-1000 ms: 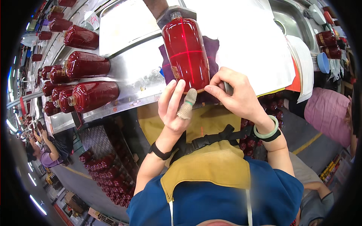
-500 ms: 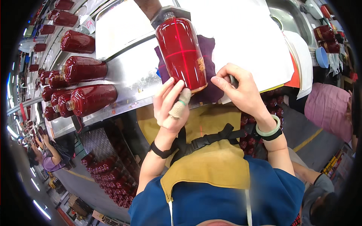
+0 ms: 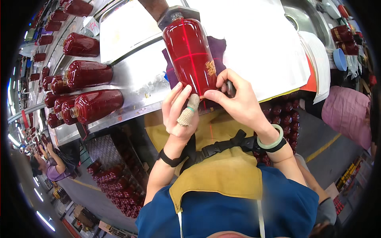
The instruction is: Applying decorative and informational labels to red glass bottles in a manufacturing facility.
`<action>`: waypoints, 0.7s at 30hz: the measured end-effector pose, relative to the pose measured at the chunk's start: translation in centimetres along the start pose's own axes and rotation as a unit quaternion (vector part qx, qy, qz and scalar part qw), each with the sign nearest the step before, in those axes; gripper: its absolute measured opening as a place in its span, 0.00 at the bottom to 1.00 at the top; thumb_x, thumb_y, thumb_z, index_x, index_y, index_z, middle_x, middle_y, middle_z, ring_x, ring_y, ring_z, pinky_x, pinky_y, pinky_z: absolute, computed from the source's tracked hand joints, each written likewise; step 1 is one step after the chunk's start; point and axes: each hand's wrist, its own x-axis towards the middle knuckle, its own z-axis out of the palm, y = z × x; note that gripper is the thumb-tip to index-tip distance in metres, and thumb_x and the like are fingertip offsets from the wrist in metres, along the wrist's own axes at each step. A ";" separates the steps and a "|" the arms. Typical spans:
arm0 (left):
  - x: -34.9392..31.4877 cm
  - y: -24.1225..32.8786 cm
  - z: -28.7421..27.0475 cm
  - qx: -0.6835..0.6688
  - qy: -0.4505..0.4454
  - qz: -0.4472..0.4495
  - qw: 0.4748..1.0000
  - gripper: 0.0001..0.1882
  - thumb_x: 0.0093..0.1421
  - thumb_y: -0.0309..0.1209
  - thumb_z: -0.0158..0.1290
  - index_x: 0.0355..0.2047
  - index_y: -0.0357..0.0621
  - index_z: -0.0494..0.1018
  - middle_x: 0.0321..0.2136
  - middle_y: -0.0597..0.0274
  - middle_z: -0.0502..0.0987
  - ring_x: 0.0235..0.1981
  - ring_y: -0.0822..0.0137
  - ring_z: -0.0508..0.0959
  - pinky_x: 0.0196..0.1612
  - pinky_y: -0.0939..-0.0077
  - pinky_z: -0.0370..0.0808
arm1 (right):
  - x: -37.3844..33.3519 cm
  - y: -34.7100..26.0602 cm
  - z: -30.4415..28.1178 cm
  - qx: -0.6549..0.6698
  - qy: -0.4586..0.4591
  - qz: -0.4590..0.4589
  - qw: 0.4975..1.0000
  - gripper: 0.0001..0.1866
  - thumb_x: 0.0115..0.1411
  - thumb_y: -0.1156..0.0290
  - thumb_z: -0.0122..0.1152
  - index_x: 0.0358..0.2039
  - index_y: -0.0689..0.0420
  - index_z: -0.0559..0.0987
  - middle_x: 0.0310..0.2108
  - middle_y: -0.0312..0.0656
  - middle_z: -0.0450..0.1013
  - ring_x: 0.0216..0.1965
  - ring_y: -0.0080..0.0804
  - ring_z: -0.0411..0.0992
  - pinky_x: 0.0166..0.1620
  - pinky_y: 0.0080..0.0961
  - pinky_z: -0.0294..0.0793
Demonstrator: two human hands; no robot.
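Note:
A glossy deep-red glass bottle (image 3: 185, 53) lies with its neck pointing away from me, on a dark purple cloth (image 3: 217, 48). Gold decoration (image 3: 210, 68) shows at its lower right, and red laser lines cross on it. The fingertips of my left hand (image 3: 177, 113) press against the base end at its left. A cloth cover (image 3: 188, 111) with a green band wraps one digit. My right hand (image 3: 241, 100) has its thumb and forefinger at the base's right edge. Tucked in its curled fingers is a small dark grey object (image 3: 229, 88), mostly hidden.
Beyond the neck stands a metal block (image 3: 179, 15). Several similar red bottles (image 3: 90, 74) lie on the metal counter at left. White paper (image 3: 262, 43) covers the right side, with a stack of sheets (image 3: 316, 63) and a sink (image 3: 307, 23) beyond. More bottles stand below.
My right hand has moved left, bringing its thumb and forefinger to the bottle's base edge. The bottle has turned slightly, its gold decoration shifting left. My left hand stays nearly in place.

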 end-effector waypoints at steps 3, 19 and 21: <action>-0.1 0.0 -0.1 -0.001 0.000 -0.001 1.000 0.13 0.52 0.14 0.67 0.37 0.38 0.82 0.46 0.51 0.84 0.49 0.47 0.83 0.50 0.58 0.82 | 0.0 -0.1 -0.2 0.039 0.000 -0.002 0.999 0.16 0.58 0.65 0.76 0.32 0.59 0.76 0.23 0.30 0.67 0.26 0.17 0.62 0.30 0.22 0.66; -0.1 0.1 -0.1 0.003 -0.004 -0.004 1.000 0.13 0.53 0.14 0.67 0.39 0.36 0.82 0.47 0.51 0.84 0.49 0.48 0.83 0.51 0.59 0.81 | 0.2 0.0 -0.5 0.060 -0.041 0.027 0.997 0.12 0.62 0.71 0.73 0.35 0.56 0.75 0.26 0.23 0.63 0.28 0.10 0.57 0.32 0.14 0.58; -0.2 0.1 -0.1 0.002 -0.002 -0.003 1.000 0.13 0.53 0.14 0.67 0.39 0.37 0.82 0.47 0.51 0.84 0.49 0.48 0.83 0.51 0.58 0.81 | 0.2 0.0 -0.5 0.041 -0.042 0.028 0.998 0.13 0.61 0.69 0.74 0.35 0.56 0.75 0.27 0.23 0.64 0.29 0.10 0.57 0.32 0.13 0.58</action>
